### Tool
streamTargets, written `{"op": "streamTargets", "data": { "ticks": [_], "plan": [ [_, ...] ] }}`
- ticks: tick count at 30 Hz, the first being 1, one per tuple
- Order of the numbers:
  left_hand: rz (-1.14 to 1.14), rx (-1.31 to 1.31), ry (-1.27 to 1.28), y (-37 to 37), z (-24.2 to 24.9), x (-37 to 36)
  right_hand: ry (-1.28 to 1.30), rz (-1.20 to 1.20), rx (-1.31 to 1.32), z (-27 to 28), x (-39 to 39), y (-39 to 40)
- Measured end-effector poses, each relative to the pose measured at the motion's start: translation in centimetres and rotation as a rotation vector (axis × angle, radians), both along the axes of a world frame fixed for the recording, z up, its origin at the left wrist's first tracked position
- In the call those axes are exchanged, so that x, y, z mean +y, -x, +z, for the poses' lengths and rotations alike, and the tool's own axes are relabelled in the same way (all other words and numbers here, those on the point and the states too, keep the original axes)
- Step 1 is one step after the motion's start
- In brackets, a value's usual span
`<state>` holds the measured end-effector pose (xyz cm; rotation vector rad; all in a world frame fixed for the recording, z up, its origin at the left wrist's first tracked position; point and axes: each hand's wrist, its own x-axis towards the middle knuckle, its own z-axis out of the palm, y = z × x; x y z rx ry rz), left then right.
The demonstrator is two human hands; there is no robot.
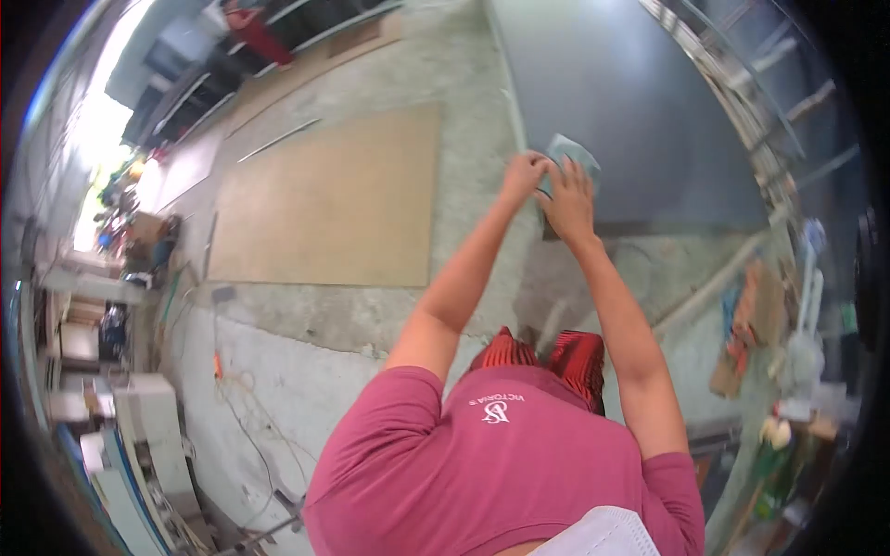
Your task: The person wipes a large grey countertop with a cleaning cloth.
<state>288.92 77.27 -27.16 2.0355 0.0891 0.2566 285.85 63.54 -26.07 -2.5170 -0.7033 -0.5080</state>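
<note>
A large dark grey panel (640, 111) lies ahead of me, its near left corner by my hands. My right hand (569, 199) is over a pale blue-green cloth (577, 151) at that corner, its fingers extended across the cloth and pressing it. Just beside it, my left hand (526, 176) is closed at the panel's left edge, fingers curled in. What the left fingers pinch, if anything, is hidden. The two hands are almost touching.
A brown board (334, 204) lies on the concrete floor to the left, with a thin rod (278, 139) along its far side. Another person (258, 32) stands far left. A cable (250, 435) trails across the floor. Racks and clutter line the right side.
</note>
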Motion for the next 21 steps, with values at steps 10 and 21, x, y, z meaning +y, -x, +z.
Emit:
{"op": "streamTargets", "data": {
  "ticks": [10,21],
  "plan": [
    [0.061,-0.403,-1.062,-5.8,-5.7,-1.1,0.034,-0.08,-0.091,-2.4,-13.8,-3.5],
    [0.14,0.054,-0.86,-4.3,-1.1,-8.5,0.062,-0.047,-0.037,-0.4,-21.6,-6.6]
  ]
}}
